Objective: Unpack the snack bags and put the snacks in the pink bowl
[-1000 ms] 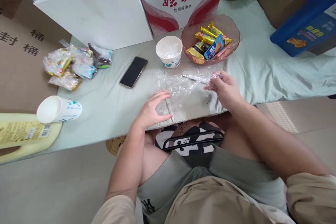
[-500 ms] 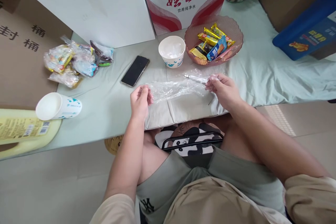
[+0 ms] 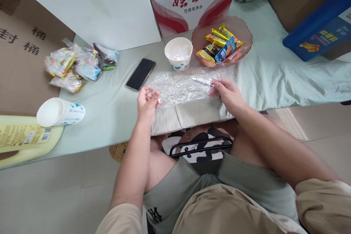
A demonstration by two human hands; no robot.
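Observation:
A crinkled sheet of clear plastic film (image 3: 178, 89) is stretched between my two hands, low over the front of the table. My left hand (image 3: 146, 104) has its fingers curled at the film's left end, the thumb pointing up. At the opposite end, the fingertips of my right hand (image 3: 227, 95) pinch the film. A slim white pen-like stick (image 3: 202, 81) lies beside the right fingertips; whether it sits under the film or inside it, I cannot tell. Just behind the film stands a white paper bowl (image 3: 178, 54) with clear plastic inside.
A pink glass bowl (image 3: 242, 53) holds wrapped snacks. Left of the paper bowl lies a phone (image 3: 140, 74). Farther left are a pile of snack packets (image 3: 74, 64), a tipped paper cup (image 3: 61, 112) and a yellow jug (image 3: 27, 139). White cartons (image 3: 95, 7) line the back.
The film has spread wider and flatter between my hands. My left fingers have loosened and fanned slightly, and my right hand has shifted a little left.

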